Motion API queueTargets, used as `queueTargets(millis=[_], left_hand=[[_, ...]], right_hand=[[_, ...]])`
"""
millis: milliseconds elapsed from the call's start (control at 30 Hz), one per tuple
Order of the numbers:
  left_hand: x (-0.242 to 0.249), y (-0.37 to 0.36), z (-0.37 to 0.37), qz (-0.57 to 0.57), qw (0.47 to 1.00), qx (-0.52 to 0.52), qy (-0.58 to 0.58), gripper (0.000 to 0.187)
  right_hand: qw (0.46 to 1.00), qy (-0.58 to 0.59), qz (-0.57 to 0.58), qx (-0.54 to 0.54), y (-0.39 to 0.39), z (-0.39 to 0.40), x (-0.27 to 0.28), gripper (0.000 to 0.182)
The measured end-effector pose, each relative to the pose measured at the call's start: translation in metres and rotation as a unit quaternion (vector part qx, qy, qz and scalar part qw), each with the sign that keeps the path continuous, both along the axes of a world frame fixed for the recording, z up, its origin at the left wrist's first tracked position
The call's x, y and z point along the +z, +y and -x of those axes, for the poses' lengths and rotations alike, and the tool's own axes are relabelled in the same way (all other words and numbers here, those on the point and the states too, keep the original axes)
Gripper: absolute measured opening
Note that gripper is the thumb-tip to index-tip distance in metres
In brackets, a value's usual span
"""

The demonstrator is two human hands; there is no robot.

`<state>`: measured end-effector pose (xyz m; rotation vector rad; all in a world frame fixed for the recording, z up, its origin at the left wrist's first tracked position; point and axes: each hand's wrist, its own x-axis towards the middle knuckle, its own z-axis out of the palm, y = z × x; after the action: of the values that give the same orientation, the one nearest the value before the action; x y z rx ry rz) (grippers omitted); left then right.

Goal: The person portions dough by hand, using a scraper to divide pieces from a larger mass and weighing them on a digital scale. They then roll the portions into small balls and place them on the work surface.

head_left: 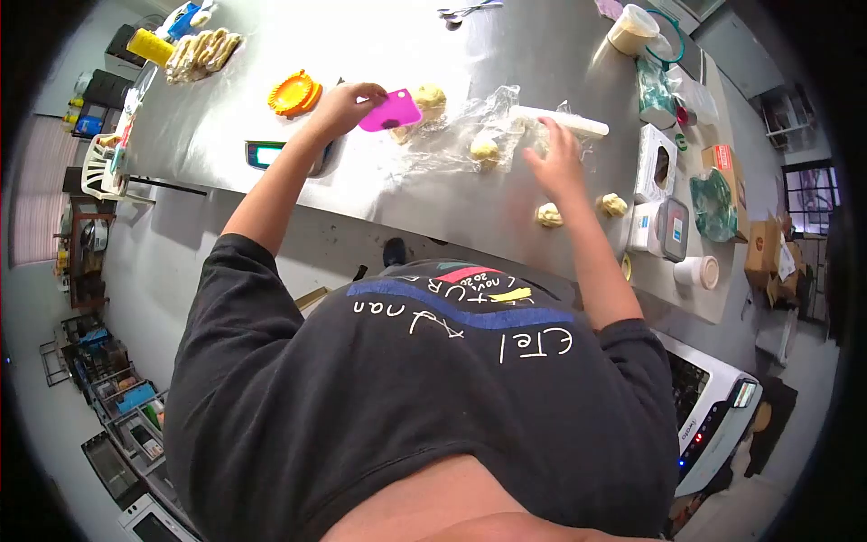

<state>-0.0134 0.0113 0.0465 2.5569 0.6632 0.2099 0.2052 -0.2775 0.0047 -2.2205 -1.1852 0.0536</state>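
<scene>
My left hand (343, 108) is closed on a pink dough scraper (394, 110) with a hole in one corner. Right beside the scraper, a lump of dough (428, 99) sits on the steel table, and a smaller piece shows under the scraper's lower edge. My right hand (560, 161) has its fingers apart over crumpled clear plastic wrap (452, 149), with fingertips close to a white rolling pin (578, 124). Another dough ball (485, 152) lies at the wrap, left of that hand. Two dough pieces (548, 215) rest on either side of my right forearm.
An orange dough press (294, 93) and a scale with a lit display (264, 154) are on the left. Filled bags (203, 54) lie at the far left, spoons (465, 13) at the far edge. Tubs, a white box (656, 164) and a lidded container (657, 228) line the right side.
</scene>
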Motion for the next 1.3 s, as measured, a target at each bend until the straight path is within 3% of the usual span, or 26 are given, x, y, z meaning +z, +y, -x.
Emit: queueTargets(millis=[67, 200, 300, 333, 367, 400, 467, 500, 533, 600, 667, 733, 800, 833, 867, 933, 967, 1000, 1067, 1100, 1133, 1200, 1233, 1267, 1300], left_hand=[[0.005, -0.002, -0.004, 0.063, 0.997, 0.032, -0.042, 0.023], [0.035, -0.022, -0.017, 0.127, 0.991, 0.018, 0.039, 0.026], [0.042, -0.033, -0.026, 0.154, 0.986, -0.055, 0.034, 0.028], [0.044, -0.038, -0.029, 0.182, 0.980, -0.083, 0.023, 0.028], [0.043, -0.043, -0.030, 0.188, 0.980, -0.060, 0.017, 0.030], [0.041, -0.046, -0.029, 0.188, 0.980, -0.059, 0.016, 0.030], [0.029, -0.049, -0.025, 0.159, 0.976, 0.077, -0.127, 0.034], [0.012, -0.047, -0.021, 0.273, 0.922, 0.137, -0.240, 0.043], [-0.001, -0.053, -0.021, 0.382, 0.833, 0.181, -0.356, 0.052], [-0.015, -0.077, -0.021, 0.587, 0.676, 0.262, -0.360, 0.064], [-0.001, -0.108, -0.020, 0.749, 0.509, 0.254, -0.340, 0.069], [-0.031, -0.112, -0.026, 0.769, 0.501, 0.174, -0.358, 0.064], [-0.053, -0.117, -0.037, 0.692, 0.567, 0.256, -0.365, 0.057], [-0.055, -0.123, -0.037, 0.676, 0.596, 0.287, -0.327, 0.053], [-0.059, -0.133, -0.036, 0.627, 0.659, 0.327, -0.257, 0.058], [-0.068, -0.151, -0.033, 0.528, 0.780, 0.306, -0.140, 0.065], [-0.070, -0.160, -0.031, 0.420, 0.853, 0.284, -0.127, 0.069], [-0.073, -0.157, -0.029, 0.421, 0.853, 0.283, -0.126, 0.069], [-0.088, -0.146, -0.020, 0.313, 0.937, 0.100, -0.119, 0.067], [-0.112, -0.128, -0.018, 0.289, 0.944, 0.109, -0.119, 0.065], [-0.132, -0.118, -0.021, 0.116, 0.961, 0.150, -0.199, 0.065], [-0.119, -0.087, -0.012, 0.299, 0.907, 0.200, -0.218, 0.066], [-0.114, -0.065, -0.009, 0.308, 0.907, 0.238, -0.160, 0.066], [-0.112, -0.054, -0.004, 0.226, 0.923, 0.233, -0.205, 0.067], [-0.128, -0.028, -0.005, 0.246, 0.915, 0.254, -0.192, 0.066]], right_hand=[[0.998, 0.026, -0.034, 0.051, 0.029, 0.021, 0.018, 0.059], [0.988, 0.027, -0.070, 0.135, 0.083, 0.051, 0.057, 0.066], [0.983, 0.001, 0.000, 0.186, 0.116, 0.065, 0.072, 0.062], [0.973, 0.032, 0.090, 0.209, 0.124, 0.065, 0.071, 0.061], [0.955, 0.062, 0.180, 0.229, 0.128, 0.065, 0.071, 0.060], [0.954, 0.061, 0.180, 0.230, 0.125, 0.067, 0.071, 0.060], [0.975, 0.107, 0.087, 0.172, 0.110, 0.070, 0.070, 0.058], [0.978, 0.117, 0.058, 0.162, 0.105, 0.067, 0.062, 0.056], [0.978, 0.117, 0.058, 0.163, 0.099, 0.068, 0.056, 0.056], [0.983, 0.147, -0.051, 0.102, 0.087, 0.074, 0.049, 0.057], [0.980, 0.165, -0.079, 0.076, 0.079, 0.085, 0.042, 0.055], [0.987, 0.137, -0.047, 0.068, 0.071, 0.095, 0.027, 0.051], [0.987, 0.122, -0.074, 0.073, 0.055, 0.105, 0.023, 0.045], [0.987, 0.142, -0.009, 0.078, 0.046, 0.107, 0.024, 0.042], [0.982, 0.162, 0.058, 0.083, 0.037, 0.109, 0.024, 0.039], [0.983, 0.163, 0.061, 0.066, 0.021, 0.114, 0.010, 0.036], [0.984, 0.161, 0.062, 0.045, 0.014, 0.115, 0.003, 0.033], [0.984, 0.161, 0.062, 0.044, 0.007, 0.114, 0.001, 0.033], [0.981, 0.189, 0.021, 0.044, -0.006, 0.109, -0.001, 0.032], [0.981, 0.189, 0.022, 0.041, -0.009, 0.105, 0.003, 0.032], [0.980, 0.197, 0.028, 0.016, -0.012, 0.100, 0.012, 0.032], [0.978, 0.205, 0.035, -0.016, -0.018, 0.089, 0.019, 0.032], [0.982, 0.181, 0.025, -0.050, -0.017, 0.081, 0.019, 0.033], [0.984, 0.158, 0.014, -0.086, -0.015, 0.072, 0.020, 0.033], [0.983, 0.156, 0.014, -0.096, -0.012, 0.062, 0.020, 0.033]])
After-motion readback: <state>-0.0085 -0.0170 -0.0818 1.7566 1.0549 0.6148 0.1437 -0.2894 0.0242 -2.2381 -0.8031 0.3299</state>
